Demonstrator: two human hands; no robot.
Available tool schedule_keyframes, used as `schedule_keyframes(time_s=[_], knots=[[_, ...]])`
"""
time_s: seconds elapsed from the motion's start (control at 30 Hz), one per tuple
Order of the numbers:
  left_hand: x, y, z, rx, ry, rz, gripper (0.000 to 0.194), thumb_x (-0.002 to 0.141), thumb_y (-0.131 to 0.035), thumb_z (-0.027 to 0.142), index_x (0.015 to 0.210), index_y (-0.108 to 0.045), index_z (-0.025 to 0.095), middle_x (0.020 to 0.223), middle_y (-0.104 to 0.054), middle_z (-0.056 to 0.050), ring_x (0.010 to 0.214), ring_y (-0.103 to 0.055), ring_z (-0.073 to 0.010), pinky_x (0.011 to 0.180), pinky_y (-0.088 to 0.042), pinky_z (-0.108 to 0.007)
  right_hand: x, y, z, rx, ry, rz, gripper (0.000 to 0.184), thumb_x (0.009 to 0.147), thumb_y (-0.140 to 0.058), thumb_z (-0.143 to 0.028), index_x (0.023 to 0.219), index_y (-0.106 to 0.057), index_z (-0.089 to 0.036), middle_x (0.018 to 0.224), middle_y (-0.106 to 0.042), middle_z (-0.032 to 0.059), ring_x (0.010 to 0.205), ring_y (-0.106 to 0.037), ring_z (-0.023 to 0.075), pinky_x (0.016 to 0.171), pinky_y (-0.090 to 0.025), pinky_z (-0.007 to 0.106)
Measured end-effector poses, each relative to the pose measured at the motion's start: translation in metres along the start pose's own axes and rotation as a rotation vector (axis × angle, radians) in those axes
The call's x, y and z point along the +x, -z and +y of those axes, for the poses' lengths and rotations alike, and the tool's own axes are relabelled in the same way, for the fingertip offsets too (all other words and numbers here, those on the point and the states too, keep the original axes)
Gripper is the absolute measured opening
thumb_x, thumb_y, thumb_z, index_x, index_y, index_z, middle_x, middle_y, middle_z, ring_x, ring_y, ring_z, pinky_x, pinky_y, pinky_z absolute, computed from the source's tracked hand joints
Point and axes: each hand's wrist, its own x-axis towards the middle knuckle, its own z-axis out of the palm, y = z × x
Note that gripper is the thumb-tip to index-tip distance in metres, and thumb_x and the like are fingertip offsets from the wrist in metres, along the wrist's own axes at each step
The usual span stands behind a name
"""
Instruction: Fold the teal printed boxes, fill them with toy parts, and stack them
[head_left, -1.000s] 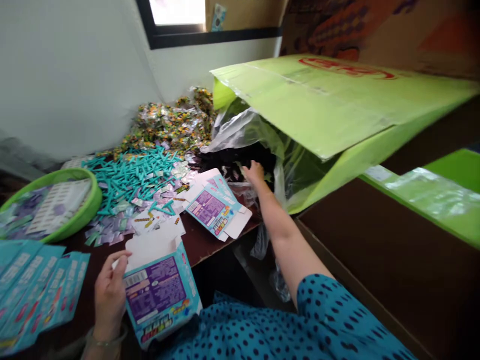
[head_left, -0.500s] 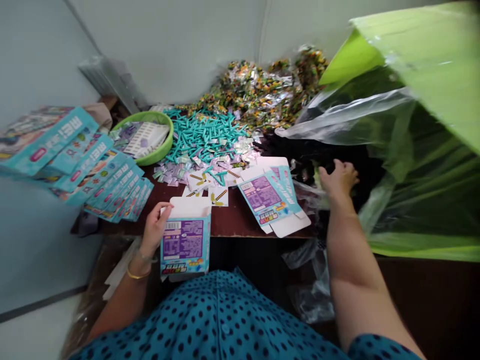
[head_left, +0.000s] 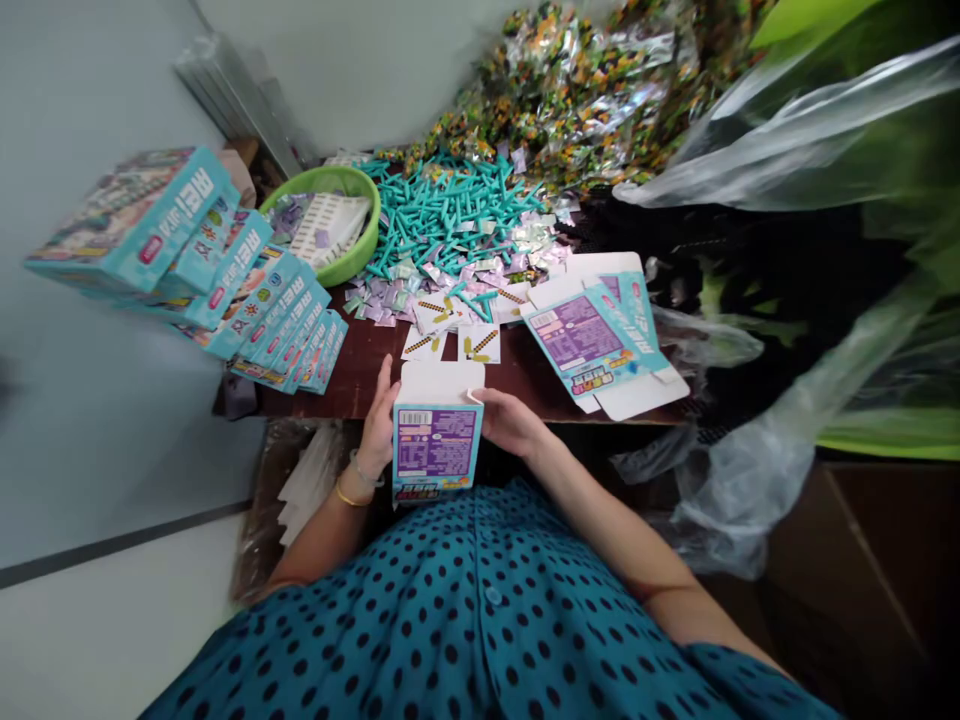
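Note:
A blue and purple printed cardboard box (head_left: 437, 445) stands upright in front of my body, its white top flap (head_left: 442, 381) raised. My left hand (head_left: 379, 430) holds the box along its left side, with fingers pointing up. On the right side, my right hand (head_left: 510, 420) grips the box near its upper corner, thumb by a small side flap. Whether anything is inside the box is hidden. Just beyond it lie several white cards (head_left: 478, 344) with a yellow and black tool picture. Flat unfolded boxes (head_left: 592, 335) rest on the table to the right.
Packed boxes (head_left: 180, 215) are stacked at left, beside a green basket (head_left: 373, 225). Behind are teal sticks (head_left: 450, 205), small lilac packets (head_left: 386, 298) and a heap of colourful bagged pieces (head_left: 555, 90). A plastic-lined green container (head_left: 892, 440) holding black items stands at right.
My right hand has come back from the black items at right to the box. The box has become squared open, and the view has shifted.

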Motion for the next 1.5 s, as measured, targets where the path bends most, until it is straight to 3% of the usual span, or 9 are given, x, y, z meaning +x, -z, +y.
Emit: schedule_keyframes(time_s=[0.13,0.23,0.4,0.63,0.77,0.93,1.07,1.4,1.5], knots=[[0.016,-0.006,-0.008,-0.109,0.201,-0.180,0.070,0.081,-0.073,0.036,0.146,-0.053,0.022,0.133,-0.069,-0.006,0.108,-0.067,-0.0232,0.085,-0.053,-0.029,-0.001,0.010,-0.005,-0.247,0.015,0.052,0.012,0.070,-0.070,-0.022,0.080,-0.071,-0.017,0.077,-0.076,0.0056,0.070,-0.069,0.0225,0.076,-0.059,0.039],[0.031,-0.009,-0.014,-0.170,0.313,-0.291,0.067,0.068,-0.074,0.025,0.134,-0.064,0.017,0.112,-0.076,-0.006,0.087,-0.069,-0.0193,0.073,-0.051,-0.026,0.000,0.018,-0.020,-0.659,0.256,0.088,0.028,0.074,-0.070,-0.020,0.101,-0.076,-0.017,0.100,-0.079,0.0080,0.092,-0.073,0.0266,0.088,-0.059,0.041],[0.039,-0.012,-0.022,-0.194,0.374,-0.203,0.058,0.066,-0.067,0.023,0.122,-0.071,0.010,0.083,-0.076,-0.004,0.066,-0.063,-0.0144,0.065,-0.047,-0.026,0.000,0.022,-0.045,-1.210,0.542,-0.024,0.035,0.085,-0.069,-0.026,0.118,-0.078,-0.025,0.127,-0.073,0.0071,0.120,-0.068,0.0309,0.109,-0.050,0.044],[0.030,-0.021,-0.019,-0.201,0.350,-0.180,0.056,0.069,-0.068,0.027,0.123,-0.071,0.011,0.089,-0.078,-0.006,0.072,-0.067,-0.0170,0.067,-0.048,-0.027,-0.001,0.010,-0.029,-0.741,0.290,-0.031,0.051,0.092,-0.064,-0.057,0.126,-0.074,-0.020,0.119,-0.077,0.0061,0.107,-0.073,0.0275,0.091,-0.059,0.039],[0.026,-0.025,-0.019,-0.206,0.298,-0.140,0.049,0.073,-0.068,0.029,0.119,-0.071,0.014,0.091,-0.077,-0.005,0.074,-0.067,-0.0172,0.068,-0.049,-0.027,0.005,0.012,-0.033,-0.781,0.322,0.036,0.043,0.085,-0.074,-0.048,0.117,-0.079,-0.019,0.112,-0.079,0.0067,0.099,-0.074,0.0269,0.088,-0.059,0.039],[0.013,-0.018,-0.030,-0.107,0.023,-0.069,0.033,0.091,-0.054,0.046,0.084,-0.070,0.018,0.105,-0.075,-0.010,0.102,-0.068,-0.0242,0.096,-0.050,-0.038,0.002,0.016,-0.040,-0.918,0.357,-0.190,0.041,0.094,-0.062,-0.049,0.122,-0.077,-0.024,0.123,-0.076,0.0045,0.112,-0.071,0.0270,0.102,-0.055,0.043],[0.000,-0.008,-0.040,0.099,-0.134,-0.059,0.023,0.088,-0.068,0.043,0.086,-0.069,0.020,0.111,-0.072,-0.009,0.110,-0.065,-0.0256,0.102,-0.045,-0.039,-0.006,0.016,-0.028,-1.030,0.457,-0.250,0.045,0.095,-0.064,-0.047,0.134,-0.069,-0.027,0.138,-0.068,0.0055,0.132,-0.060,0.0286,0.117,-0.043,0.049],[-0.007,-0.001,-0.036,0.186,-0.131,-0.038,0.025,0.086,-0.071,0.043,0.096,-0.068,0.020,0.104,-0.071,-0.008,0.101,-0.064,-0.0243,0.096,-0.047,-0.037,-0.018,0.011,0.033,-0.815,0.670,0.244,0.034,0.092,-0.066,-0.050,0.117,-0.074,-0.029,0.135,-0.067,0.0096,0.131,-0.059,0.0283,0.113,-0.046,0.049],[-0.004,-0.001,-0.030,0.131,-0.145,-0.017,0.030,0.085,-0.071,0.047,0.095,-0.066,0.020,0.106,-0.071,-0.009,0.100,-0.066,-0.0243,0.094,-0.049,-0.037,-0.024,0.003,0.035,-0.757,0.650,0.250,0.052,0.090,-0.067,-0.052,0.136,-0.063,-0.030,0.151,-0.055,0.0083,0.142,-0.050,0.0289,0.118,-0.041,0.048]])
